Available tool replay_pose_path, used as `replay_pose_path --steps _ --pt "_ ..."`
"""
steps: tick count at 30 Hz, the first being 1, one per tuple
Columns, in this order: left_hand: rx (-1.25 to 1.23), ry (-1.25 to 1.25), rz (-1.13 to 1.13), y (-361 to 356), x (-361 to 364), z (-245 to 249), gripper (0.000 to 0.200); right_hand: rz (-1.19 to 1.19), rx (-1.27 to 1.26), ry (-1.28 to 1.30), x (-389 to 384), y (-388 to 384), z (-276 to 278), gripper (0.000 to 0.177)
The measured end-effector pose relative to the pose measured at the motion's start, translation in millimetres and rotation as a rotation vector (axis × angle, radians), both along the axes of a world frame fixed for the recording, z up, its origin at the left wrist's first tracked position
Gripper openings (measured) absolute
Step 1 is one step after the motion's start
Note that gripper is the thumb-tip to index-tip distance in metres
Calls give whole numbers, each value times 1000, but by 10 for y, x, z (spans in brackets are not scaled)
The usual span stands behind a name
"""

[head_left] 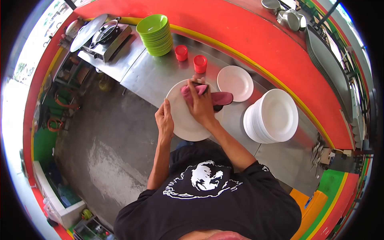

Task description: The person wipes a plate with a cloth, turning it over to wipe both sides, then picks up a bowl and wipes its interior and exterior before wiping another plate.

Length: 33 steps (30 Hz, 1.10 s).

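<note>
Pink cloth (pixel 222 98) on a big white plate (pixel 185 122) by the steel counter (pixel 145 76).
From here, the left hand (pixel 164 119) grips its rim, the right hand (pixel 202 105) holds the cloth; beyond sit red cups (pixel 200 65) and a smaller plate (pixel 235 83), a plate stack (pixel 276 116) to the right, green bowls (pixel 156 37) to the left.

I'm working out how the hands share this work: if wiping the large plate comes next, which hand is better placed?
Probably the right: the right hand has the pink cloth over the large plate, while the left hand is occupied holding its edge.
</note>
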State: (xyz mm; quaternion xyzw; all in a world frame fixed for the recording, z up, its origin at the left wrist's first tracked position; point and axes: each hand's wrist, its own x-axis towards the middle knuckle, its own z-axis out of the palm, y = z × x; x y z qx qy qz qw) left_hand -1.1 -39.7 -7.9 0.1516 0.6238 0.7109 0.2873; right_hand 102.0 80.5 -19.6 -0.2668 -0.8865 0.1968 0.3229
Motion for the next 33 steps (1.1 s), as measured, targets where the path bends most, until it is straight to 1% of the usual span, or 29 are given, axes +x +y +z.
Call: replay_pose_path --steps 2,4,7,8,11,12,15,16,19,23,24,25,27,30,31,32,33 --pt "4 38 81 -200 96 -62 48 -26 16 -51 274 -163 35 72" --pt "25 64 148 -334 276 89 48 -40 35 -69 597 -393 13 71" --pt "70 85 209 -463 538 112 48 200 -184 -72 963 -907 -27 70" --pt "92 90 222 -504 625 98 48 238 -193 -55 1013 -1026 -29 69" --pt "154 -94 176 -730 966 113 51 366 -208 -10 1051 -1357 -17 66" --pt "162 -136 130 -815 1048 9 50 385 -217 55 1008 -1361 -67 65" --pt "91 -132 174 -1024 1317 -159 49 433 -88 103 947 -1174 39 66" --pt "56 -97 198 -1105 1399 -187 48 411 -68 74 959 -1112 12 68" --pt "21 -31 290 -1377 1536 -210 48 210 78 -33 1131 -1070 -84 73" --pt "46 18 390 -1601 1620 -129 49 237 -53 -80 1545 -1480 -252 76" --pt "66 19 404 -1618 1627 -100 49 322 -149 -130 1676 -1624 -284 79" --pt "88 20 416 -1615 1635 -85 49 428 -211 -155 1785 -1779 -374 78" --pt "83 -50 339 -1554 1688 -91 48 536 -259 -124 1907 -2044 -177 77" --pt "74 -145 173 -1466 1766 -84 48 611 -295 53 1813 -1942 -187 76" --pt "70 -176 103 -1419 1789 -77 48 597 -242 60 1753 -1839 -191 76" --pt "110 -166 99 -1357 1822 -71 48 578 -190 65 1699 -1688 -202 76" --pt "71 -110 98 -1331 1822 -74 48 557 -140 67 1666 -1557 -220 76"
